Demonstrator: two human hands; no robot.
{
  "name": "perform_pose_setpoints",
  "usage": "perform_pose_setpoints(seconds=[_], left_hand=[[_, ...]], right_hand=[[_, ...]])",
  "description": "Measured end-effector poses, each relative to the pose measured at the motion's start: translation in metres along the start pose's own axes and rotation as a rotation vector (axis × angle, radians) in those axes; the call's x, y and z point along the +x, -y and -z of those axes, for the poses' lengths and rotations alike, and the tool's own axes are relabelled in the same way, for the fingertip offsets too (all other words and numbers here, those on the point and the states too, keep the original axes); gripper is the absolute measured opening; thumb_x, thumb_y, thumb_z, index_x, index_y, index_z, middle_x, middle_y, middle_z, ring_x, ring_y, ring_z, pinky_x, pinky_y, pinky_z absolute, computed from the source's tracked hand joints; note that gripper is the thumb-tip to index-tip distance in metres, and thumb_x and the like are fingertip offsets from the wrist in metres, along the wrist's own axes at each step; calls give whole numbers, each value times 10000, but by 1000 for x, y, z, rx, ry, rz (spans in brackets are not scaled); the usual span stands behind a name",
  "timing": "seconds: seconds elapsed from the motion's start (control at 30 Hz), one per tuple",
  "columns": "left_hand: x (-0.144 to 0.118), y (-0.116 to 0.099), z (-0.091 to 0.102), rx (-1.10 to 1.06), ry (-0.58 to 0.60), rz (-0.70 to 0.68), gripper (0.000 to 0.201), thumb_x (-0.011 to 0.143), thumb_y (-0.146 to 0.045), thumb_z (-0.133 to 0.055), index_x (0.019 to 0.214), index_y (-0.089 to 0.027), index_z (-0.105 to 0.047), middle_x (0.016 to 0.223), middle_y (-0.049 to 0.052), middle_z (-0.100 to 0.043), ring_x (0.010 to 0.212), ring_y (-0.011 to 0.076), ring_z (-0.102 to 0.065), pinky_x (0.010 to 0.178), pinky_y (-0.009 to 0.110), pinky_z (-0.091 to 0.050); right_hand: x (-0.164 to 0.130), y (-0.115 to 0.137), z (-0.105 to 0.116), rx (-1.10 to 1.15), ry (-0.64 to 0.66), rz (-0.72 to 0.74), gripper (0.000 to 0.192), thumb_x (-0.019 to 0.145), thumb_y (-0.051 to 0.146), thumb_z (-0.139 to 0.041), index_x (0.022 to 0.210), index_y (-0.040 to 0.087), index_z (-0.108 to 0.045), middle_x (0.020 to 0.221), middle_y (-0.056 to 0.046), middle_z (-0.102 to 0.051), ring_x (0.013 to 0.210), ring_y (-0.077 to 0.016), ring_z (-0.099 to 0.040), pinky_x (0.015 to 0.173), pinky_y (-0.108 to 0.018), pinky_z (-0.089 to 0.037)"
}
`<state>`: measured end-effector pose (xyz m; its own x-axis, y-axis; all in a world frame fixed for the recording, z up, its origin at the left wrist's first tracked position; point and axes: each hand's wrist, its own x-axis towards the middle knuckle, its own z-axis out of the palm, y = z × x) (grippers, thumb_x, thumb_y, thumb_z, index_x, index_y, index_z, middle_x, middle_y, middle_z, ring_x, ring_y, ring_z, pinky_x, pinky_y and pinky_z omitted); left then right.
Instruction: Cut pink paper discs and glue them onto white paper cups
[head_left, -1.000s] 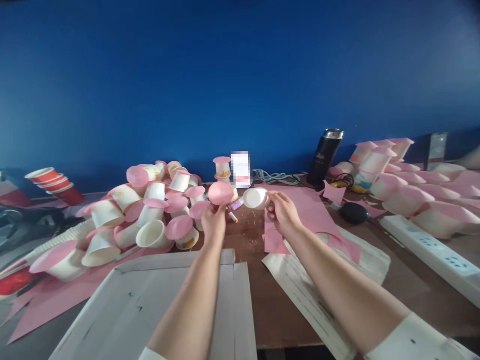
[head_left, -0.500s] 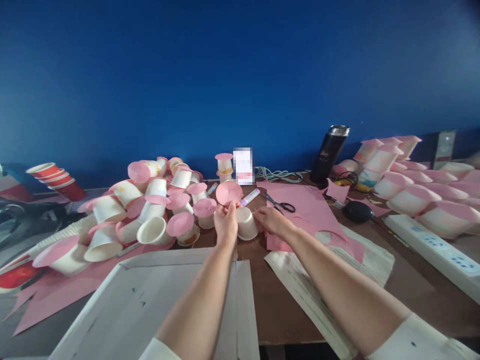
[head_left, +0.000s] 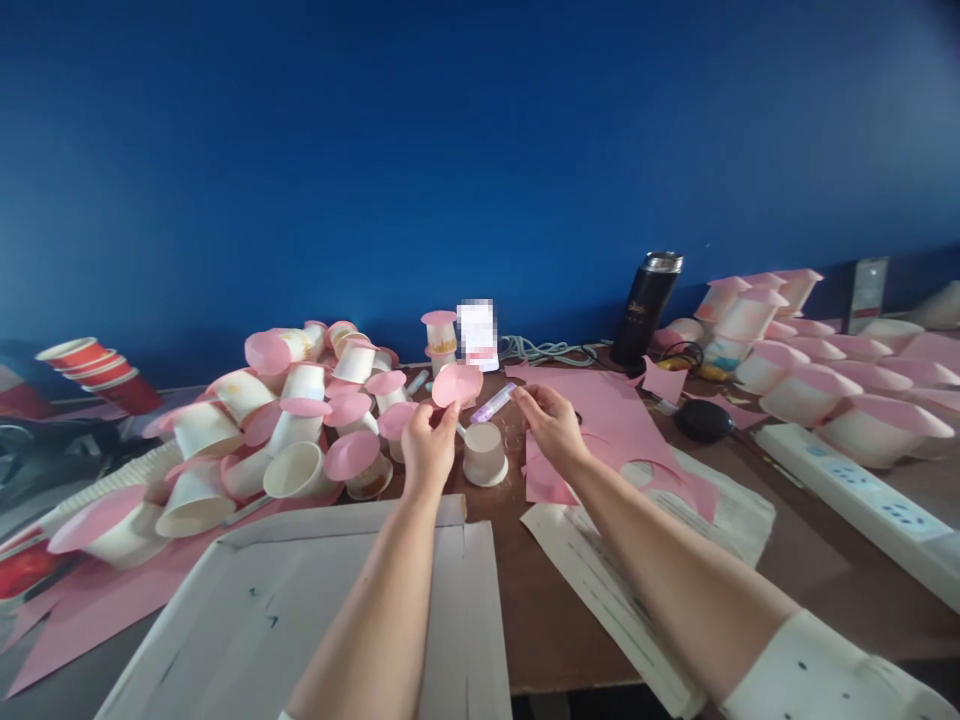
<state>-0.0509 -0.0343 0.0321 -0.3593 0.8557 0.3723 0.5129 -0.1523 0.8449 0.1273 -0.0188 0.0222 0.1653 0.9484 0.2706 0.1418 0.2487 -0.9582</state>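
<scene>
My left hand (head_left: 429, 445) pinches the lower edge of a round pink paper disc (head_left: 457, 384), held up above the table. My right hand (head_left: 551, 418) has its thumb and fingers closed at the right end of a purple-and-white glue stick (head_left: 493, 403). Between my hands a white paper cup (head_left: 484, 452) stands upside down on the table, touched by neither hand. A small pale piece beside the cup, near my left thumb, is too small to make out.
Paper cups with pink discs (head_left: 352, 455) crowd the left; more (head_left: 814, 390) stand at right. Pink paper (head_left: 592, 400), a black flask (head_left: 646, 308), a black round object (head_left: 703, 421), a power strip (head_left: 862, 490) and a white board (head_left: 322, 610) lie around.
My right hand has moved from beside the upturned cup up to the glue stick and closed on its end. My left hand still holds the pink disc, now shifted slightly away from the cup.
</scene>
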Motion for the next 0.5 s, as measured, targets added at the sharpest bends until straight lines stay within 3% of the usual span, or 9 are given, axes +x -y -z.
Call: perform_pose_setpoints(seconds=[0.2,0.33,0.5], left_hand=[[-1,1,1,40,22,-145,136,813,-326,-648,850,-204,-692,856,57,-714,801,198,-645,731,262,-458],[-2,0,2,31,15,-235,128,839,-300,-607,875,-209,-691,900,62,-712,822,191,-641,760,261,-460],[0,0,4,79,-24,-72,153,813,-333,-617,869,-199,-666,840,66,-715,791,213,-653,727,280,-460]], right_hand=[[-3,6,-3,231,80,-115,474,780,644,-600,878,184,-659,711,7,-646,435,-59,-411,414,-203,-295],[-1,5,-2,263,114,-183,485,768,652,-603,895,186,-649,691,2,-661,423,-57,-405,412,-195,-292],[6,-12,-1,29,-4,-110,321,772,489,-620,863,183,-655,752,-9,-670,501,-89,-484,471,-215,-369]])
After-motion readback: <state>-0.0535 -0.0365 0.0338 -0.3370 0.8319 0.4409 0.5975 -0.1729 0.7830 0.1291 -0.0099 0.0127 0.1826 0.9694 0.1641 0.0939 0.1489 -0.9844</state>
